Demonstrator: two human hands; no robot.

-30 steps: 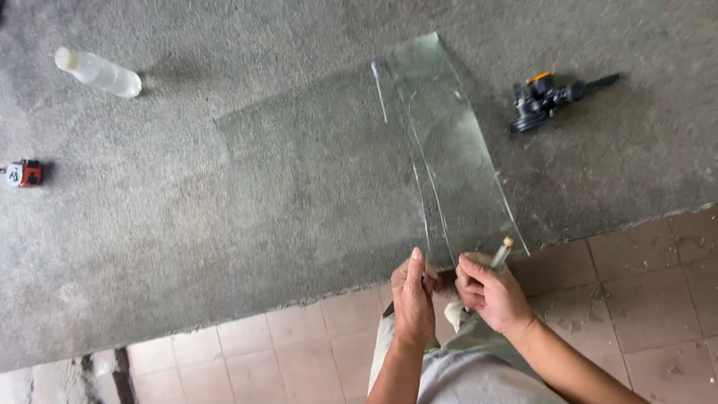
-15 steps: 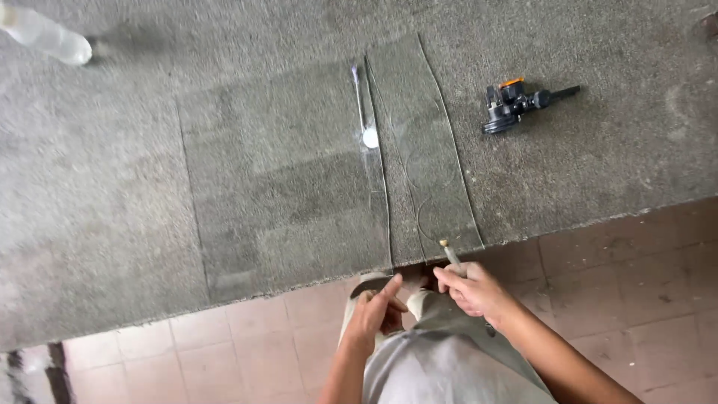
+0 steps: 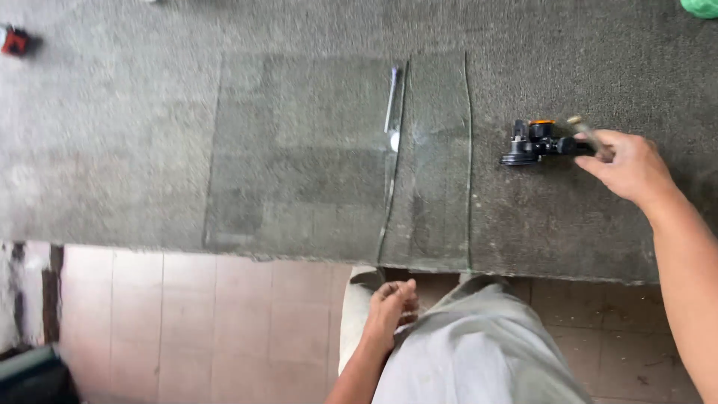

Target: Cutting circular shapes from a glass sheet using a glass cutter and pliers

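Two pieces of clear glass lie flat on a grey carpeted table (image 3: 112, 150): a wide pane (image 3: 299, 157) and a narrow strip (image 3: 435, 172) to its right, split by a thin gap. My right hand (image 3: 632, 166) is out over the table to the right of the strip and grips a slim glass cutter (image 3: 585, 135). The cutter's tip is right beside a black and orange suction handle (image 3: 535, 142) that rests on the carpet. My left hand (image 3: 393, 305) hangs below the table's near edge against my grey trousers, fingers curled, holding nothing.
A small red object (image 3: 15, 41) lies at the table's far left, and a bit of green (image 3: 701, 7) shows at the top right corner. The pinkish tiled floor (image 3: 187, 322) lies below the table edge. A dark object (image 3: 34, 378) sits at the bottom left.
My right hand has left the near end of the glass strip and moved right with the cutter to the suction handle. My left hand dropped from the glass edge to my trousers.
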